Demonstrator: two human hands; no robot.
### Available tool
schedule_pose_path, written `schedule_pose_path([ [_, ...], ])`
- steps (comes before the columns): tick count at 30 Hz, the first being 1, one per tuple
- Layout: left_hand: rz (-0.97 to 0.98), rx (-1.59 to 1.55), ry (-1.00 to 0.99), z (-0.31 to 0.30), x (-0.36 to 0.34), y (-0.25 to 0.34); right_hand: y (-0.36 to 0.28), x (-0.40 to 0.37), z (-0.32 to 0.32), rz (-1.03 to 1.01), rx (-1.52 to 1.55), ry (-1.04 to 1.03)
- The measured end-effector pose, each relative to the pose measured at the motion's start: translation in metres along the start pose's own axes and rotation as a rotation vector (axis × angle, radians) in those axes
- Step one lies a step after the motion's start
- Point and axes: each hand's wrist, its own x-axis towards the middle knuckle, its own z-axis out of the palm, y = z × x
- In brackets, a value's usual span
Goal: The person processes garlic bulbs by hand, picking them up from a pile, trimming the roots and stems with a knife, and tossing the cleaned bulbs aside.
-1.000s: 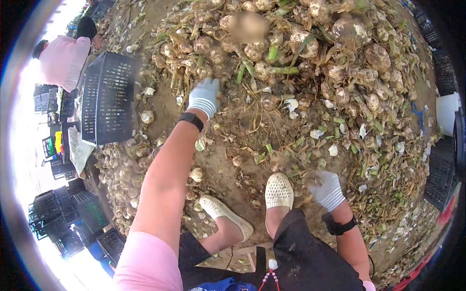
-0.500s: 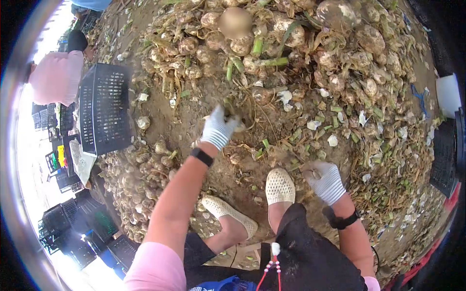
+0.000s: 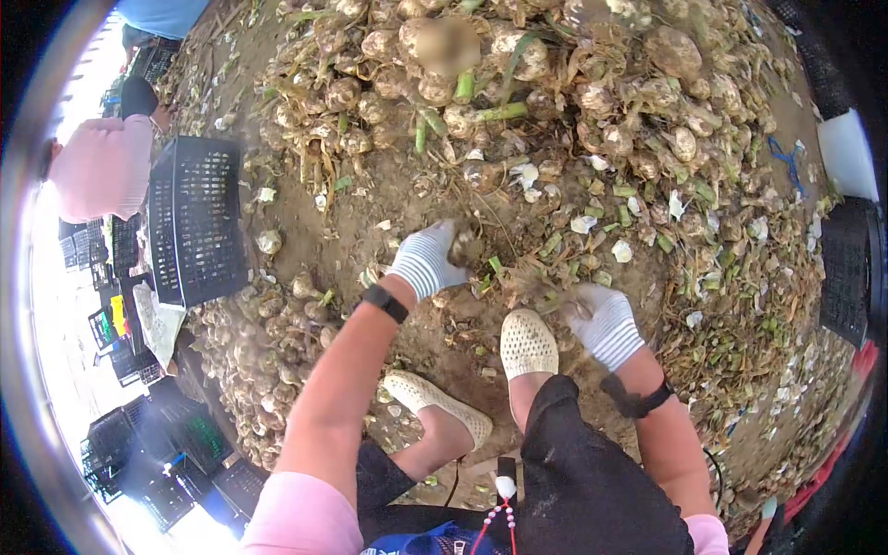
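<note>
My left hand, in a striped white glove, is closed around a garlic bulb just above the bare soil. To its right, over the dirt by my shoe, my right hand wears a similar glove. Its fingers are curled and blurred, and whatever they hold is hidden. Dry leaf scraps lie between the two hands. Beyond them rises a big heap of garlic bulbs with dry stalks.
Loose bulbs form another pile at the left. A black crate stands beside a person in pink. More crates are at the right edge. Trimmed stems and skins cover the ground at right.
My left hand has shifted slightly right and now shows a bulb in its fingers. My right hand has moved a little up and left. The view has shifted slightly.
</note>
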Motion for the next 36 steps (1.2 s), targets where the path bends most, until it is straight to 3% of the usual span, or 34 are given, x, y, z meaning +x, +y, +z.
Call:
schedule_pose_path([
  [1,0.005,0.007,-0.001,0.004,-0.008,0.003,-0.002,0.003,-0.001,0.002,-0.065,0.024],
  [3,0.096,-0.635,0.327,0.017,-0.031,0.008,-0.008,0.007,-0.005,0.016,-0.151,-0.005],
  [4,0.075,-0.949,0.224,0.025,-0.032,0.012,-0.011,0.008,-0.008,-0.007,-0.22,-0.002],
  [5,0.076,-0.951,0.229,0.032,-0.037,0.015,-0.017,0.01,-0.01,-0.03,-0.289,-0.001],
  [7,0.238,-1.284,0.257,0.042,-0.049,0.023,-0.033,0.013,-0.016,-0.068,-0.319,-0.047],
  [9,0.197,-1.173,0.155,0.04,-0.058,0.03,-0.052,0.017,-0.016,-0.166,-0.343,-0.06],
  [11,0.138,-1.677,-0.158,0.052,-0.053,0.037,-0.07,0.019,-0.013,-0.25,-0.439,-0.079],
  [12,0.385,-2.354,-0.536,0.074,-0.039,0.032,-0.076,0.018,-0.012,-0.275,-0.44,-0.024],
  [13,0.431,-2.841,-1.209,0.078,-0.033,0.037,-0.079,0.017,-0.011,-0.299,-0.441,0.033],
  [19,0.026,-2.869,-1.1,0.066,-0.058,0.04,-0.07,0.011,-0.002,-0.425,-0.388,0.204],
  [21,0.106,-2.795,-0.908,0.069,-0.068,0.043,-0.073,0.01,-0.007,-0.335,-0.373,0.157],
  [23,0.09,-1.729,-0.199,0.045,-0.089,0.06,-0.074,0.01,-0.008,-0.327,-0.384,0.104],
  [27,0.273,-1.188,0.031,0.044,-0.094,0.056,-0.066,0.012,-0.002,-0.409,-0.312,0.198],
  [28,0.269,-1.19,0.029,0.052,-0.094,0.054,-0.055,0.018,0.005,-0.408,-0.31,0.194],
  [30,0.364,-1.151,-0.079,0.052,-0.103,0.065,-0.011,0.039,0.015,-0.047,-0.319,-0.017],
  [31,0.406,-1.053,-0.108,0.041,-0.113,0.077,0.013,0.036,0.012,0.149,-0.236,0.09],
  [32,0.326,-0.966,-0.019,0.043,-0.114,0.08,0.01,0.023,0.0,0.105,-0.185,0.144],
  [33,0.256,-0.872,0.082,0.041,-0.111,0.079,0.001,0.012,-0.011,0.192,-0.252,0.082],
  [34,0.251,-0.954,0.175,0.043,-0.107,0.071,0.003,0.0,-0.009,0.183,-0.057,0.191],
  [35,0.291,-0.99,0.141,0.037,-0.104,0.066,0.009,-0.009,-0.009,0.171,0.131,0.296],
  [36,0.335,-0.752,0.179,0.034,-0.102,0.063,0.02,-0.013,-0.012,0.167,0.12,0.291],
])
